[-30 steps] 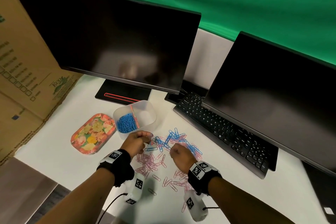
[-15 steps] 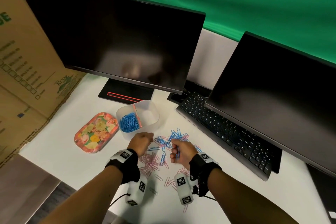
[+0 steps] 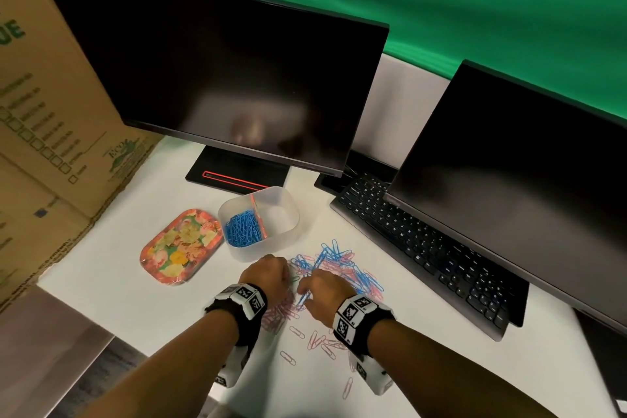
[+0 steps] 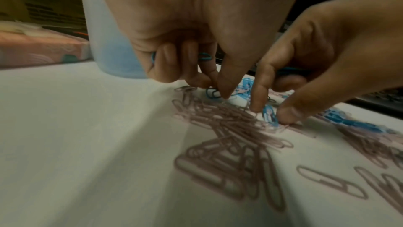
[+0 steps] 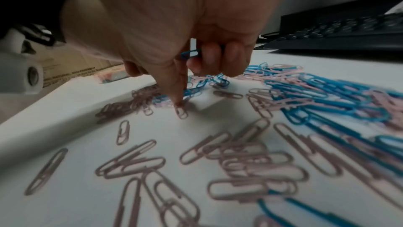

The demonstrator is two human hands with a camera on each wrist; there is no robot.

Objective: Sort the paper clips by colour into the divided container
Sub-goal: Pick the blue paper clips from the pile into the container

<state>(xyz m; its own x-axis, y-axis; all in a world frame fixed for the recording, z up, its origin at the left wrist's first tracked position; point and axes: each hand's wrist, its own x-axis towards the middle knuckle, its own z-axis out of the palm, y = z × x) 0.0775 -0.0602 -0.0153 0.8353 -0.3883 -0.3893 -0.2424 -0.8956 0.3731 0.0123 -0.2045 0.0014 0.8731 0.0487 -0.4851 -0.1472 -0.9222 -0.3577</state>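
Note:
A translucent divided container (image 3: 294, 214) stands behind my hands, with a heap of blue clips (image 3: 242, 227) in its left compartment. Mixed blue and pink paper clips (image 3: 339, 265) lie on the white table, and loose pink clips (image 3: 319, 339) are nearer me. My left hand (image 3: 268, 276) reaches its thumb and forefinger down to the pile's left edge, its other fingers curled round blue clips (image 4: 205, 57). My right hand (image 3: 322, 292), right beside it, keeps a blue clip (image 5: 189, 53) under curled fingers. One of its fingertips (image 5: 180, 100) touches down at a pink clip (image 5: 182, 111).
A floral tin (image 3: 179, 248) lies left of the container. Two dark monitors stand behind, with a black keyboard (image 3: 424, 248) right of the pile. Cardboard boxes (image 3: 51, 112) wall off the left side. The table's edge (image 3: 84, 309) runs near my left forearm.
Both hands have drawn closer together at the pile's left edge. The right hand has turned and lowered its fingertips to the table, with a blue clip showing in its curled fingers.

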